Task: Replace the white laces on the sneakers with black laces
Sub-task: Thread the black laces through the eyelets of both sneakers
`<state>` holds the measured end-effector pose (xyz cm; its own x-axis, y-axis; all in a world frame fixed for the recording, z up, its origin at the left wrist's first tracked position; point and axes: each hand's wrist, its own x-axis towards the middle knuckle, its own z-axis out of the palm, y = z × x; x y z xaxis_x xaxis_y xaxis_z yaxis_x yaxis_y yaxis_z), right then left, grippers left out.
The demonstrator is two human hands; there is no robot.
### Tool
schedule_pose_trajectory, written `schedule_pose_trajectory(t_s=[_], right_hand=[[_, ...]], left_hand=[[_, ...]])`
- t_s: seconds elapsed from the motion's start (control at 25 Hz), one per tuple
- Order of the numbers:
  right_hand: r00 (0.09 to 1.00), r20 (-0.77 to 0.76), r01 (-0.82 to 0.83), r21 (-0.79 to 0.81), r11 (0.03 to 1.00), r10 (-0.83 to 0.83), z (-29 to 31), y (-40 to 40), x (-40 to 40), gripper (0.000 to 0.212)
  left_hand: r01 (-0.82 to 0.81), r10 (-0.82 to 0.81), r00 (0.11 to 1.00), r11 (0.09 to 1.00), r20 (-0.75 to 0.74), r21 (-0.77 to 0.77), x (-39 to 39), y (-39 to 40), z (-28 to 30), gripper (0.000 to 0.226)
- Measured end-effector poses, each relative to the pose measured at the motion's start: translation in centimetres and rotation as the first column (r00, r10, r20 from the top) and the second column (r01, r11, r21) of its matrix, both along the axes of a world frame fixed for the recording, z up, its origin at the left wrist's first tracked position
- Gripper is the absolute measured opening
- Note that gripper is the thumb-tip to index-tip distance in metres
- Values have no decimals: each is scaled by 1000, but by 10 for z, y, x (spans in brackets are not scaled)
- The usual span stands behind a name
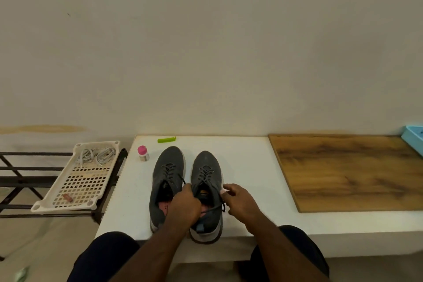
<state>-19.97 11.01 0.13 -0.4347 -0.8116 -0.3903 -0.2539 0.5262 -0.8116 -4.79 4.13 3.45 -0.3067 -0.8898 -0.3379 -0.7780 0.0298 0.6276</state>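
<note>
Left hand [184, 205]: pinches black lace [214, 207] end. Right hand [240, 200]: pinches other end. Lace: soft, light, limp; hold nr tips. Sneakers [207, 192]: paired, table [247, 167] centre-near. White laces [97, 155]: tray [80, 181], far left.

Pink-capped bottle [143, 153], green clip [166, 139] on white table [247, 155] — wooden board [348, 171] rightward

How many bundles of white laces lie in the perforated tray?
2: the left bundle and the right bundle lie side by side at the far end of the tray. None seems hidden.
</note>
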Motion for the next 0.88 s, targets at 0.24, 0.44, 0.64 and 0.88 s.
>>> schedule_pose_trajectory(t_s=[0.24, 0.44, 0.64, 0.88], right_hand=[[958, -286, -45, -88, 995, 18, -6, -2, -7, 33], [958, -285, -47, -41, 998, 33, 6, 1, -5, 29], [983, -94, 134, -229, 964, -159, 42, -9, -2, 9], [980, -190, -42, 97, 994, 60, 18, -1, -2, 17]], left_hand=[[-7, 5, 999, 999, -36, -44, 5, 2, -5, 24], [-36, 27, 997, 992, -79, -123, 15, -1, -4, 17], [-254, 258, 889, 965, -377, 63, 14, -8, 7, 12], [23, -24, 999, 999, 35, 22, 17, 6, 4, 27]])
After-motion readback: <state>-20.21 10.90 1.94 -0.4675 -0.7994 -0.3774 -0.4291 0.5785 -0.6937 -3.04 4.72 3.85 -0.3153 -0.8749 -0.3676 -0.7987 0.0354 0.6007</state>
